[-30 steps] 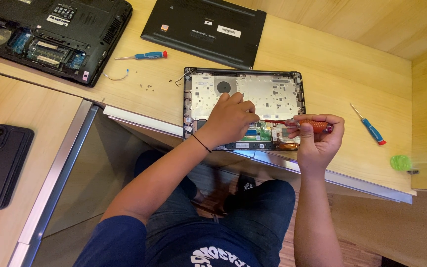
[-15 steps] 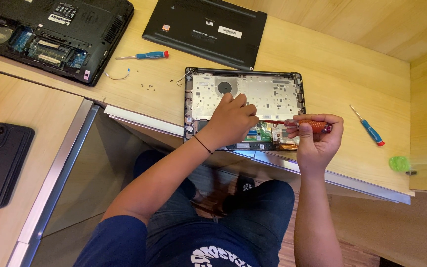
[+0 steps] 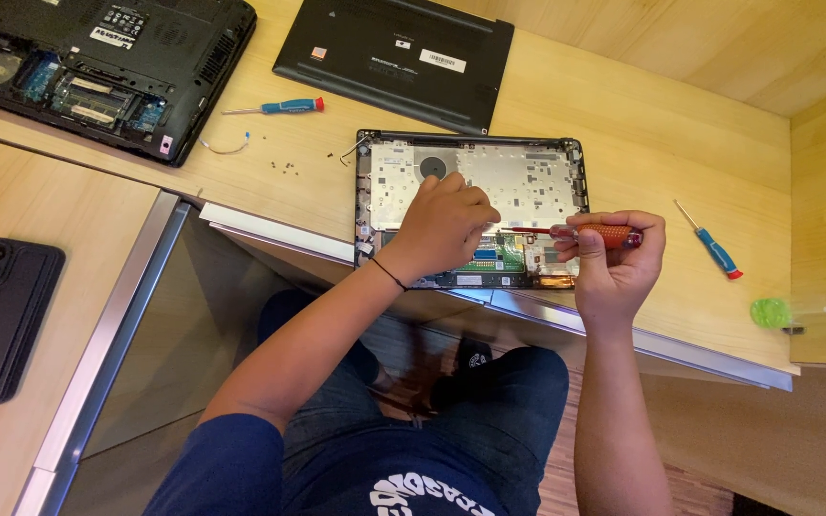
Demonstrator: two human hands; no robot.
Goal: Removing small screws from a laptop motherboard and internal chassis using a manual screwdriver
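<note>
An opened laptop base (image 3: pixel 528 177) lies on the wooden desk in front of me, its silver inner plate and a green circuit board exposed. My left hand (image 3: pixel 442 229) rests on the lower middle of it, fingers curled down over the board. My right hand (image 3: pixel 614 263) grips a red-handled screwdriver (image 3: pixel 597 233) held sideways, its shaft pointing left toward the left hand's fingers. The tip is hidden behind those fingers.
A black laptop cover (image 3: pixel 394 57) lies behind the base. Another opened black laptop (image 3: pixel 97 72) sits far left. Two blue-handled screwdrivers (image 3: pixel 284 106) (image 3: pixel 714 247) and several loose screws (image 3: pixel 289 167) lie on the desk (image 3: pixel 681 143). A black phone (image 3: pixel 2 315) rests on the left surface.
</note>
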